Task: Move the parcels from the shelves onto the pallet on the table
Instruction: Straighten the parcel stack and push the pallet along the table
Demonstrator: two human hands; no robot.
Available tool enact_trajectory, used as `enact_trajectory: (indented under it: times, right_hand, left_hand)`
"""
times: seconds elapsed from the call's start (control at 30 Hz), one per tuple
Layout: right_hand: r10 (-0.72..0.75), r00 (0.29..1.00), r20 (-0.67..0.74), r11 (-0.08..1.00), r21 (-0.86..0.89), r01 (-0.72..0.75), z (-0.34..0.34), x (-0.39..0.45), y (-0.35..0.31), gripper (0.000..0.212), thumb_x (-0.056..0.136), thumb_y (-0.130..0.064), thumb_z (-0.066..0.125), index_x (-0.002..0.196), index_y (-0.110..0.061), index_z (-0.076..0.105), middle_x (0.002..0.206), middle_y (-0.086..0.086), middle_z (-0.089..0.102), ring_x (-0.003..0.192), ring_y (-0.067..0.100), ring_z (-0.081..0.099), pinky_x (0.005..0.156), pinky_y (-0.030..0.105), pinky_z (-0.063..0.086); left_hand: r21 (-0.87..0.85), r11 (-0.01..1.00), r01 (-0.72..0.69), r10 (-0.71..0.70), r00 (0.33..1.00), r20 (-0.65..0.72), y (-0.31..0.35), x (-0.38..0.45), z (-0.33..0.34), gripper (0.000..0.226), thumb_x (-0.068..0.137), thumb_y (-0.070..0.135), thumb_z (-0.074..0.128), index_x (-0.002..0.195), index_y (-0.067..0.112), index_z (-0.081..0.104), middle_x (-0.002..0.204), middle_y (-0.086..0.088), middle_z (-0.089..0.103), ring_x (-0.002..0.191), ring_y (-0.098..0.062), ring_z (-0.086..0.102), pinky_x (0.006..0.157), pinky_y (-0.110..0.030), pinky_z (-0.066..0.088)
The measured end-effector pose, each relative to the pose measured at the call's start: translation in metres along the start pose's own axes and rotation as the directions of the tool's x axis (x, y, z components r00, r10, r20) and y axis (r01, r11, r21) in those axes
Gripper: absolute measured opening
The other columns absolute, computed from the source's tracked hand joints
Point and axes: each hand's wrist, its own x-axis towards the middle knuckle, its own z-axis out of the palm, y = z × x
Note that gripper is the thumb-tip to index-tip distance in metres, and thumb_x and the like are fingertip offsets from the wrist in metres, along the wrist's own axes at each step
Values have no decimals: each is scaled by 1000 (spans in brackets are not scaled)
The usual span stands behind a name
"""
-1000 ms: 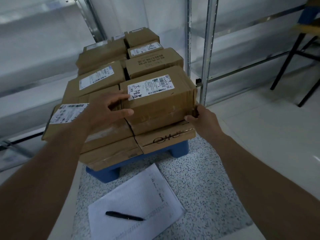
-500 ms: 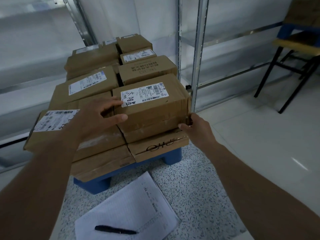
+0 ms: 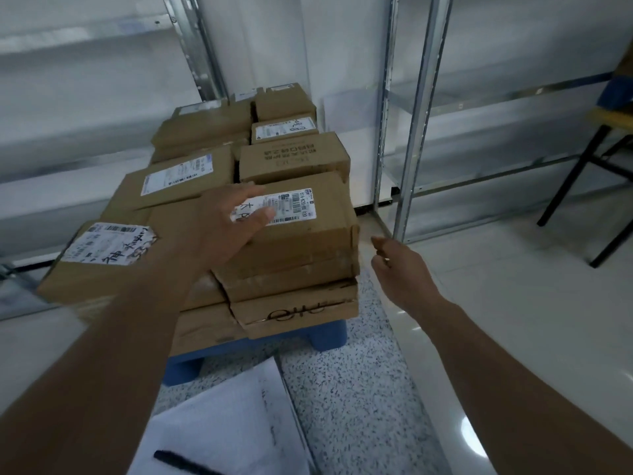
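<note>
The labelled parcel (image 3: 294,231) sits atop the stack at the near right corner of the blue pallet (image 3: 329,337) — placing looks finished. The left hand (image 3: 226,228) lies flat on it, fingers straight; the right hand (image 3: 400,269) hangs beside it, loosely curled, holding nothing. Next calls for turning to the shelves (image 3: 479,94) for another parcel.

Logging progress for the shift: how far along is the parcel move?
Done: many parcels sit stacked on the blue pallet. In hand: left hand rests on the front top parcel; right hand hangs free beside it. Left: the visible shelves show no parcels.
</note>
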Motion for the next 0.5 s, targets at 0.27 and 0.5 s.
enact_trajectory:
  times: [0.27, 0.5]
  right_hand:
    - [-119, 988, 96, 986, -107, 129, -41, 36, 54, 42, 100, -27, 41, 139, -12, 45, 134, 9, 50, 121, 23, 49, 95, 27, 37]
    - [-227, 955, 192, 965, -88, 247, -46, 56, 69, 42, 101, -29, 41, 139, -13, 46, 130, 10, 52, 119, 25, 50, 94, 30, 38]
  left_hand:
    - [75, 989, 124, -121, 992, -45, 80, 33, 54, 47, 90, 45, 54, 134, 32, 47, 143, 4, 43, 131, -15, 37, 102, -27, 30]
    - [149, 957, 251, -239, 967, -89, 98, 46, 75, 53, 88, 51, 54, 137, 34, 44, 148, 3, 38, 135, -17, 33, 108, -39, 28]
